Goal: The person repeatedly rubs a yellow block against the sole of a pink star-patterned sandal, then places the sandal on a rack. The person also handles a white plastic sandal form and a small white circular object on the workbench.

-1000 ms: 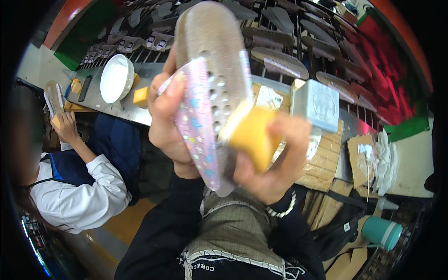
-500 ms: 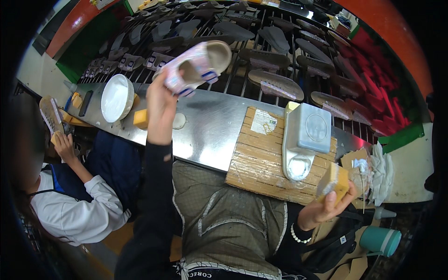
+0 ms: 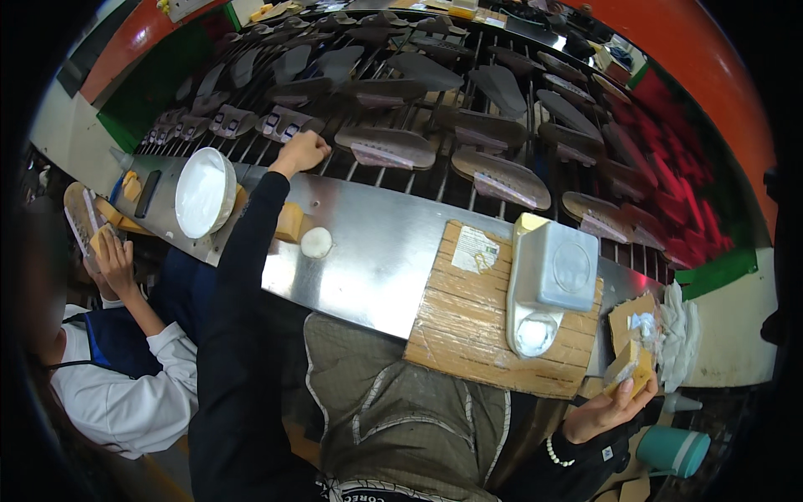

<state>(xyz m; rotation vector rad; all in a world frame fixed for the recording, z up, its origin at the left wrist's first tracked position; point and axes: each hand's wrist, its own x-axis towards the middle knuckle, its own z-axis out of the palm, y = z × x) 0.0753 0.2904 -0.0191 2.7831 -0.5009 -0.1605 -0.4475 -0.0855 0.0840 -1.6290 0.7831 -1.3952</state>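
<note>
My left hand (image 3: 303, 151) is stretched far out to the rack of metal bars (image 3: 435, 180) behind the worktop (image 3: 376, 251). Its fingers are curled in, and it sits right beside a shoe sole (image 3: 280, 124) lying on the bars. I cannot tell if it has hold of anything. My right hand (image 3: 604, 410) is low by my side, closed around a yellow sponge (image 3: 629, 368).

I think this is the step where a sole gets set down or picked up at the rack, with the sponge waiting for wiping. Next, the left hand would need a firm hold on one sole and a clean lift over the bars, without bumping the soles beside it. A white bowl (image 3: 203, 192) and a grey tub (image 3: 554, 276) on a wooden board (image 3: 468, 326) sit near.
</note>
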